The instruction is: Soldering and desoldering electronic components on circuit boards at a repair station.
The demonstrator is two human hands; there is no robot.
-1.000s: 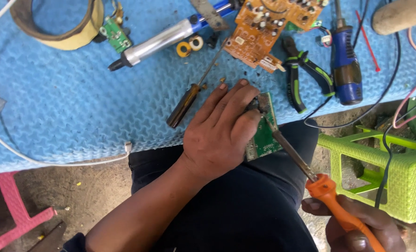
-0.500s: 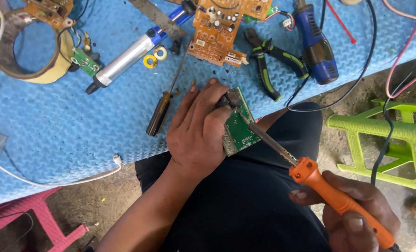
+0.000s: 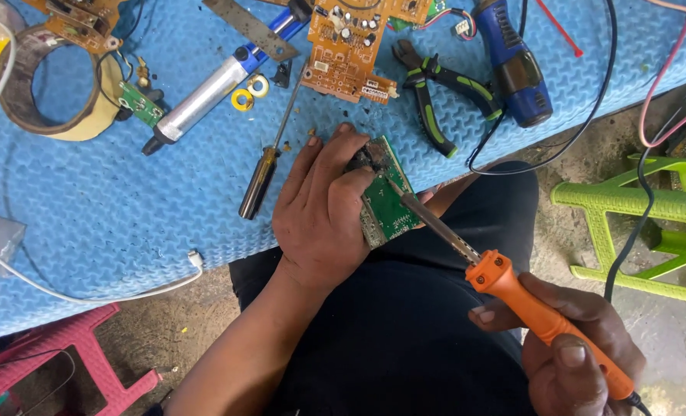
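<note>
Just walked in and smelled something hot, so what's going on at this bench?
A person is soldering. The left hand pins a small green circuit board against the edge of the blue foam mat, while the right hand holds an orange-handled soldering iron with its tip on the board's upper end. A screwdriver, a desoldering pump, pliers and a brown circuit board lie on the mat.
</note>
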